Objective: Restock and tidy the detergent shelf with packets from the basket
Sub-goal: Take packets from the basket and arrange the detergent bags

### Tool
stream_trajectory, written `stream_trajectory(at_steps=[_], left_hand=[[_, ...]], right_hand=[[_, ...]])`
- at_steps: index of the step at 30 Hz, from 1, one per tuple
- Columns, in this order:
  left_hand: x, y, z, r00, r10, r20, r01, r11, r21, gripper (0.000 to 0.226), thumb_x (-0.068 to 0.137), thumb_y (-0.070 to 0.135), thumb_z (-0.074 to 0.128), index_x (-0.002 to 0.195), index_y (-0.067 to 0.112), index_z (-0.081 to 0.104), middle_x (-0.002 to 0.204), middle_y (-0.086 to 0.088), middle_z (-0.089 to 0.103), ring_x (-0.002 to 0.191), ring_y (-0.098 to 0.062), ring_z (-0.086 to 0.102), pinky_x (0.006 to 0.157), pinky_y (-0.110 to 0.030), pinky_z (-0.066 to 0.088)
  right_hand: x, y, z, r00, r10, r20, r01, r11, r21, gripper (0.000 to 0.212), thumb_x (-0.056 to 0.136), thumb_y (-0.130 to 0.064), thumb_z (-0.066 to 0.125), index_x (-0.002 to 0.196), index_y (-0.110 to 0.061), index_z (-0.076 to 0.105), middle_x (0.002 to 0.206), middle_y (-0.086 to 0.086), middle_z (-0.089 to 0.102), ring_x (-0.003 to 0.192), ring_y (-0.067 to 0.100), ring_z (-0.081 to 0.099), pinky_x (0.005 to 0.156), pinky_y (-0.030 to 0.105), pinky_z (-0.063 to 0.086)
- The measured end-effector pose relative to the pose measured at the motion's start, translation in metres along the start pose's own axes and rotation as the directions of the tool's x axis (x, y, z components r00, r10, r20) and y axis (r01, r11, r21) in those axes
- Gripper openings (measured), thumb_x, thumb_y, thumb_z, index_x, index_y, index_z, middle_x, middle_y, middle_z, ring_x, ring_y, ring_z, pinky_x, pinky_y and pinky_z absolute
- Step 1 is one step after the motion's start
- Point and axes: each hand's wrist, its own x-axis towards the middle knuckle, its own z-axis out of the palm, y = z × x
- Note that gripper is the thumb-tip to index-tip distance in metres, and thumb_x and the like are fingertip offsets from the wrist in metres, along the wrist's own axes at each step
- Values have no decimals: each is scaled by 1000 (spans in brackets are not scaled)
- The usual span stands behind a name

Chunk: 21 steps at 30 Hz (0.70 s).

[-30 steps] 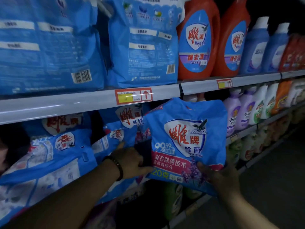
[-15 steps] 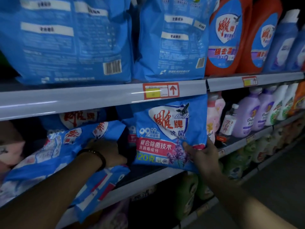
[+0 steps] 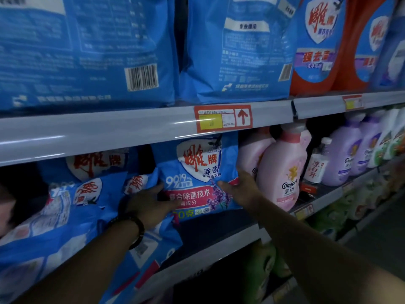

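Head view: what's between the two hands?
The upright blue packet: the left hand rests on its lower left, the right hand grips its right edge. Seen in the head view.

Dim store aisle, grey shelving (image 3: 87,137), dark floor (image 3: 386,235).

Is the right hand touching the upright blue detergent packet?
Touching. The head view shows the right hand on the upright blue packet: thumb lying across its printed front, fingers at its right edge, no gap between them.
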Motion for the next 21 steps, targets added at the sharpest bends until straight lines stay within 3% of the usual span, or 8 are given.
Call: stream_trajectory(at_steps=[2,4,6,8,11,15,18,21], left_hand=[[-2,-6,4,998,56,-26,-54,997,54,87,83,43,86,158,32,43,142,3,67,123,-16,65,100,-22,50],[-9,-13,8,984,177,-36,-169,971,167,79,88,43,81,156,45,41,117,8,76,106,-10,69,88,-16,49],[-12,-28,13,905,419,-73,-342,818,462,71,89,45,73,151,54,40,111,8,67,103,-14,66,93,-31,52],[-16,-38,19,800,600,-9,-413,562,716,69,83,45,71,148,43,49,114,2,53,105,-23,59,92,-46,52],[-23,-33,26,692,705,152,-517,337,787,69,77,29,80,142,25,56,134,-7,52,123,-33,55,98,-50,51],[-17,-26,32,634,643,429,-589,41,807,78,72,22,81,147,23,58,159,-17,48,147,-40,46,112,-61,45],[-15,-29,35,690,546,475,-570,6,822,72,81,29,68,152,23,54,168,-17,34,156,-40,30,118,-65,35],[-12,-31,41,720,477,504,-590,37,807,74,98,33,49,166,26,21,175,-11,-10,162,-35,-12,127,-64,4]], right_hand=[[17,12,3,998,44,-34,-53,951,-305,73,73,-81,66,126,-31,59,123,0,73,113,24,72,94,53,62],[2,-4,10,988,97,-124,-148,837,-527,86,82,-84,57,134,-17,48,131,11,61,123,33,62,102,54,55],[-18,-14,19,970,76,-230,-179,865,-468,77,93,-66,64,136,-8,36,134,20,49,123,39,58,102,53,54],[-35,-10,32,957,39,-288,-134,938,-320,77,93,-50,75,136,-3,30,134,22,43,118,41,58,96,52,57],[-56,2,53,961,-1,-277,-69,968,-242,96,84,-43,85,150,-5,26,138,21,38,121,41,55,100,54,56],[-61,15,59,988,-90,-123,48,950,-307,100,80,-45,87,160,-26,30,157,15,31,142,40,44,117,54,45],[-41,21,51,998,-64,-15,54,920,-387,110,81,-48,83,166,-36,14,171,14,19,155,44,24,126,56,28],[-22,23,44,997,-17,71,47,892,-451,114,87,-47,80,167,-41,-1,175,14,1,159,45,9,129,54,18]])
